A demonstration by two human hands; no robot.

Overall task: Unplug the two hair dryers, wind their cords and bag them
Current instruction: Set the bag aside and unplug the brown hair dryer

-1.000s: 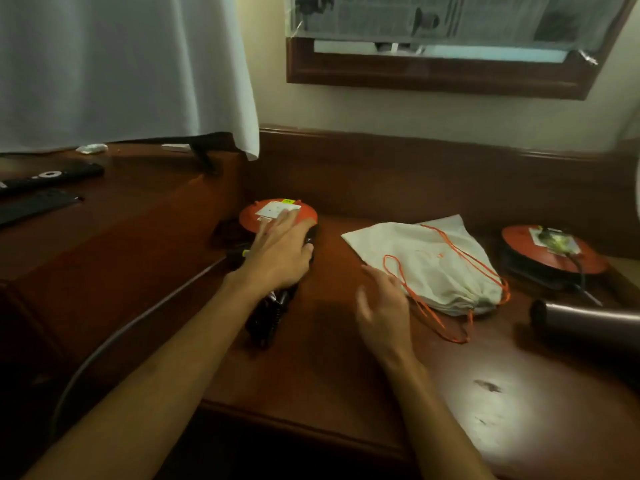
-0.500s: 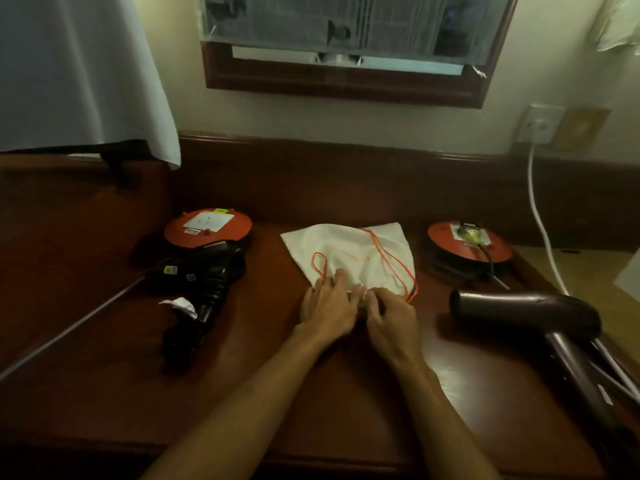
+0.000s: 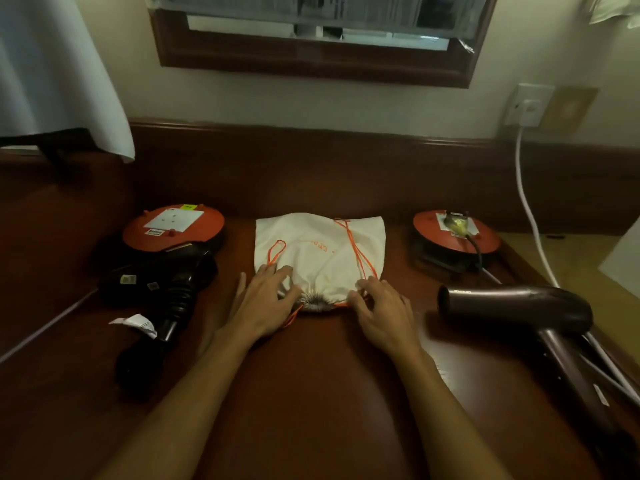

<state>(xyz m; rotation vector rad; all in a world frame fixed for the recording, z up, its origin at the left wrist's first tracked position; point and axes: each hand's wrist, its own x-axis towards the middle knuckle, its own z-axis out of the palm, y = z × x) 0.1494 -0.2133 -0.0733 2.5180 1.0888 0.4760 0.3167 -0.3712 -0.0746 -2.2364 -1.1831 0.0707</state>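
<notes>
Between both hair dryers, flat cinched white bag (image 3: 320,251)

Left hand (image 3: 261,304), right hand (image 3: 382,315) pinch bag (image 3: 320,251) mouth.

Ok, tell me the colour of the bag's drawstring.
Orange drawstring on the white bag, head view.

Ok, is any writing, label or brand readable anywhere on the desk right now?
None reads clearly.
White bag: orange print, too blurred.
Left orange reel: white and yellow stickers, illegible.
Right orange reel: label covered by plug.
Black dryer: small stickers and tag, too small.
</notes>
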